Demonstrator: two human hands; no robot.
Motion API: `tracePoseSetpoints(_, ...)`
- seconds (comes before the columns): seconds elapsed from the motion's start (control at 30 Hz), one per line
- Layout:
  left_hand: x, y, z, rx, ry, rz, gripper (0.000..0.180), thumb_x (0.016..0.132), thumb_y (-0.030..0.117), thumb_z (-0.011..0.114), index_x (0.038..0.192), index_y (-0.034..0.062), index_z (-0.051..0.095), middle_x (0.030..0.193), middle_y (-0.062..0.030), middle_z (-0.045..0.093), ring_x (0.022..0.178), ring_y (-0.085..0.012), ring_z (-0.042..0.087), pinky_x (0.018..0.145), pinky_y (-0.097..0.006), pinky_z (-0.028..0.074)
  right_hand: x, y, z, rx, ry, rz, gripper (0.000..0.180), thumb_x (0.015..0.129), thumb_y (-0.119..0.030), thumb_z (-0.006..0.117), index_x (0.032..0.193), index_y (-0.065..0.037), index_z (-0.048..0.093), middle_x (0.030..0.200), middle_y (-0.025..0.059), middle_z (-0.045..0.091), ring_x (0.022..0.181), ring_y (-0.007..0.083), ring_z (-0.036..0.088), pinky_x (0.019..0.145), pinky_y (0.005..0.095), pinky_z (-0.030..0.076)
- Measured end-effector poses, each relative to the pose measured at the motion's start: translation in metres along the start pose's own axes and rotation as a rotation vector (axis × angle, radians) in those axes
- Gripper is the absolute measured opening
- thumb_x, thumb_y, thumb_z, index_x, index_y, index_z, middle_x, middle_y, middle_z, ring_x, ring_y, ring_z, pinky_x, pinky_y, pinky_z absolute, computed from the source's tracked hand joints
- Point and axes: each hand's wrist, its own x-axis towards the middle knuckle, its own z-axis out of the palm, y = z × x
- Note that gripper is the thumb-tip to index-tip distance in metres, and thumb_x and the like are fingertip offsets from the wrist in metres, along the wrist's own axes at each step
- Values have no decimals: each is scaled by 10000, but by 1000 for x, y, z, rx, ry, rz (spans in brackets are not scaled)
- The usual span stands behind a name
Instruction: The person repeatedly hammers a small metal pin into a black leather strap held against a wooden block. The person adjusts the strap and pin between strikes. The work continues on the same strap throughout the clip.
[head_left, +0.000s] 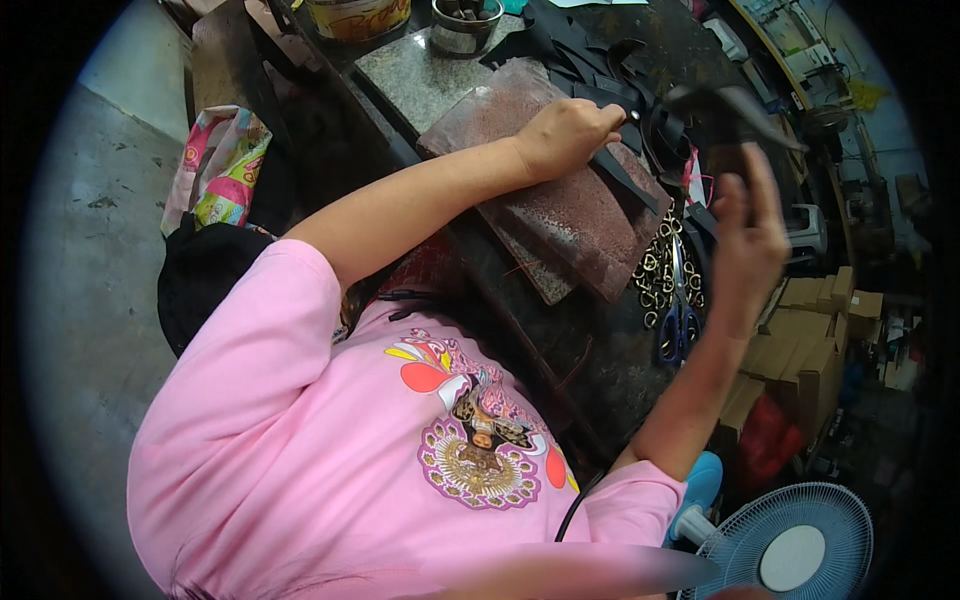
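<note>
black strap | flat on reddish-brown slab | dark tool | raised, blurred

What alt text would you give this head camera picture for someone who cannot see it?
A person in a pink shirt presses the left hand on a black strap over a reddish slab, while the raised right hand holds a dark tool. Blue-handled scissors lie nearby.

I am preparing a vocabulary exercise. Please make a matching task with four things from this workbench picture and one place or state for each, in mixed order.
Things:
1. left hand
2. right hand
3. scissors
4. electric fan

Places or states:
a. lying on the bench beside metal rings
b. raised, holding a dark tool
c. pressing a black strip on the reddish-brown board
d. lower right, below the bench

Pairs: 1-c, 2-b, 3-a, 4-d
</note>
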Motion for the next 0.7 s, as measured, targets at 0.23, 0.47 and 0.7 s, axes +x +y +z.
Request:
tracePoseSetpoints(0.23, 2, -4, 4, -27, 61, 19, 216, 877, 196, 672, 965, 37, 554, 709, -182, 637, 733, -378, 657, 650, -456, 517, -9, 17, 5, 41, 205, -166, 281, 971, -335, 603, 1153, -127, 653, 909, 89, 718, 763, 233, 680, 663, 337, 518)
tracePoseSetpoints(0.47, 2, -4, 2, -68, 31, -127, 244, 901, 229, 671, 988, 22, 576, 792, -191, 661, 784, -380, 664, 661, -440, 522, -50, 85, 40, -69, -144, -19, 406, 954, -396, 596, 1343, -281, 580, 1036, 137, 713, 921, 347, 689, 763, 407, 526)
tracePoseSetpoints(0.7, 2, -13, 0, -395, 82, -388, 231, 909, 204, 678, 986, -4, 613, 817, -184, 700, 740, -296, 707, 665, -374, 563, -72, 77, 51, -161, -179, 76, 418, 952, -397, 596, 1344, -250, 583, 1041, 123, 716, 897, 340, 693, 746, 410, 526)
